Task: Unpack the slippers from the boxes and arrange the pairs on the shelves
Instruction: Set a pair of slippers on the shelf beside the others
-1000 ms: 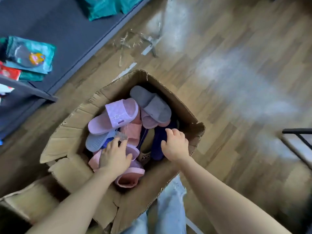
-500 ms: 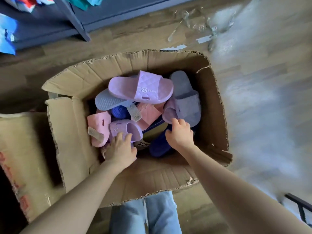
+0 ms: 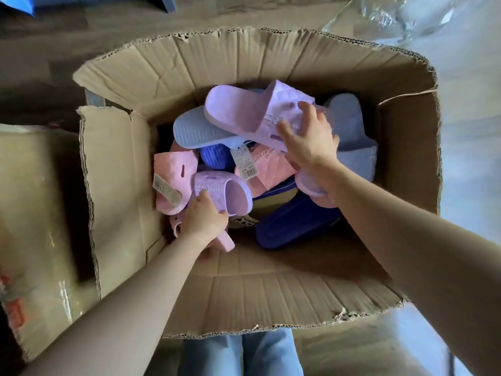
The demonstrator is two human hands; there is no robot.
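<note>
Evidently matching a pair: the left hand (image 3: 206,222) curls round the lower lilac rubber slipper (image 3: 233,192), while the right hand (image 3: 309,143) clasps the upper lilac rubber slipper (image 3: 244,112), fingers over its strap, thumb beneath. Both slippers lie inside the open brown cardboard box (image 3: 406,126), atop jumbled pink, blue and grey slippers (image 3: 292,226).

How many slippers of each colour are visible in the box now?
Lilac slippers: 2
Pink slippers: 3
Light blue slippers: 2
Dark blue slippers: 2
Pale slipper beneath the right hand, colour unclear: 1
Total: 10 visible, at least; the pile may hide more.
</note>
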